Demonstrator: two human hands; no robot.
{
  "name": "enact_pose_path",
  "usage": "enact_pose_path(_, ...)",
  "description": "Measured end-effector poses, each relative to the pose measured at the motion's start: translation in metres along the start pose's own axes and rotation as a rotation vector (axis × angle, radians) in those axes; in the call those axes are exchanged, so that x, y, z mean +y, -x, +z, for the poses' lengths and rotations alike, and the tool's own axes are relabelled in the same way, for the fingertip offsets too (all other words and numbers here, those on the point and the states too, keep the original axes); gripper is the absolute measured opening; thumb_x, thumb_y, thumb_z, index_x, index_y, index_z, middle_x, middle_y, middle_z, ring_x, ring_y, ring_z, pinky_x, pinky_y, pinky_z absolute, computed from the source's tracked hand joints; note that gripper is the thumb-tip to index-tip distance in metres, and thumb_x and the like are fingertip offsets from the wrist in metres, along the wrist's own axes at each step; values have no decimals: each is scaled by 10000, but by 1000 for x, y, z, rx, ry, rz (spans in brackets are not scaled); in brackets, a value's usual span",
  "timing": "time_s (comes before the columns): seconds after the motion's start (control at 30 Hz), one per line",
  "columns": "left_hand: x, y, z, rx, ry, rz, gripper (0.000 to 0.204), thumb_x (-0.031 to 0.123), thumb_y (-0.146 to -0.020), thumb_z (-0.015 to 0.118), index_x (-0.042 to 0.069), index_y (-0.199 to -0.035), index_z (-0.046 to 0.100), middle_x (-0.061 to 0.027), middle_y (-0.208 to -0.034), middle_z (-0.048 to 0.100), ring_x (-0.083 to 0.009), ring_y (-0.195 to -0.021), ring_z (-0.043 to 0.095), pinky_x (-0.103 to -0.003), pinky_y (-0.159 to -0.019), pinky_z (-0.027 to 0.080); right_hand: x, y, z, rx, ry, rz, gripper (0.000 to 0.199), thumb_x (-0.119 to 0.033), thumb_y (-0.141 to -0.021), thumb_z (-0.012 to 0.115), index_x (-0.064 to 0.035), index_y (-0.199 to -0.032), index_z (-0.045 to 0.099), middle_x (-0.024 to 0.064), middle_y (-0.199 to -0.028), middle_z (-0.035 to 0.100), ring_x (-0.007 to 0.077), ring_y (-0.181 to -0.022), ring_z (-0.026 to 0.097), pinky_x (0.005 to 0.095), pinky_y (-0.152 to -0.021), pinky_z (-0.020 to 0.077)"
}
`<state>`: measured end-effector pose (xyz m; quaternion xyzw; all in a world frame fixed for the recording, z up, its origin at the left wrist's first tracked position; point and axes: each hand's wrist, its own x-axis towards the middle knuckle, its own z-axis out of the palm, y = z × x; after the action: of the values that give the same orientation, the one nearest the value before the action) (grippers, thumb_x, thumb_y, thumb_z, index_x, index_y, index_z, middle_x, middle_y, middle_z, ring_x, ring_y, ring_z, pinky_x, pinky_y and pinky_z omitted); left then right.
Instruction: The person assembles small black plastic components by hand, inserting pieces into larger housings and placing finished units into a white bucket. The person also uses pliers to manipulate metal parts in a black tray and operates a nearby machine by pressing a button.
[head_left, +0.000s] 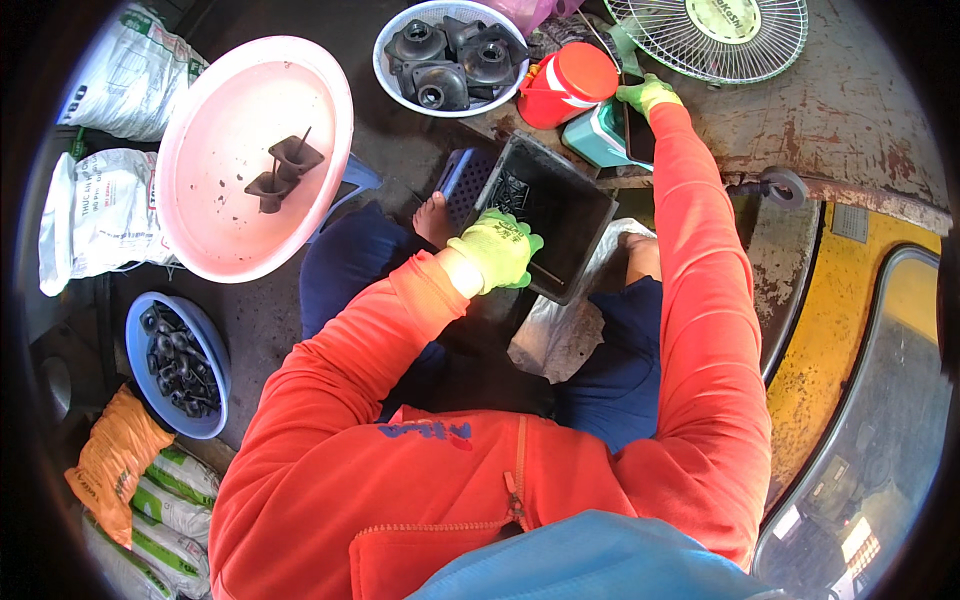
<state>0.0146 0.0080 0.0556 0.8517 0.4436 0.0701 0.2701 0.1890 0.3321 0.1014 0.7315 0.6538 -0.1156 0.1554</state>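
At far left stand two white sacks (105,215), one above the other in view, both with printed lettering. Below them lie an orange sack (118,462) with dark print and green-and-white sacks (178,505), also lettered, too small to read well. Beside these is a blue basin (212,343) of black parts; above it, a pink basin (225,120) holds two dark square-flanged pieces (285,175). Further right, a white basket (385,62) is filled with larger black parts and shows no readable label.

In the middle, the gloved left hand (497,250) reaches over the near left side of a black bin (568,205). Small dark parts (508,192) lie inside, toward the bin's far left. The fingers bend down; whether they hold anything I cannot tell. The glove's back has faint print, and the shirt (575,470) bears chest lettering.

Right of the bin are a red jug (585,72) and a teal box (597,140). The gloved right hand (650,95) is at the box's far edge; its grip is hidden. Rightmost, a fan (722,20) carries writing on its hub.

The step looks like handling parts at the bin, with the right hand steadying or reaching at the box; a next move would call for sure fingertips on small pieces.
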Motion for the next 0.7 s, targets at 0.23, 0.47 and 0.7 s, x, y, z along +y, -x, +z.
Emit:
enact_pose_path(0.23,-2,-3,3,-22,-13,-14,491,322,-708,725,121,-1140,606,-99,-1020,628,-304,-956,601,-438,-869,447,1,1,2,22,14,-15,1010,-557,-652,696,-127,-1491,332,227,-1467,404,348,-1355,414,442,-1110,341)
enact_pose_path(0.47,-1,-4,2,-46,-30,-29,490,309,-701,729,126,-1139,608,-97,-1022,630,-302,-954,603,-434,-875,446,2,5,5,71,3,-20,1040,-607,-644,700,-101,-1480,343,223,-1457,415,337,-1337,439,433,-1091,377)
enact_pose_path(0.7,-2,-5,5,-52,-33,-31,474,294,-698,732,129,-1126,611,-90,-1024,634,-301,-968,604,-430,-879,446,2,7,5,74,36,-49,1009,-616,-659,672,-72,-1456,375,220,-1448,425,351,-1312,464,417,-1074,402)
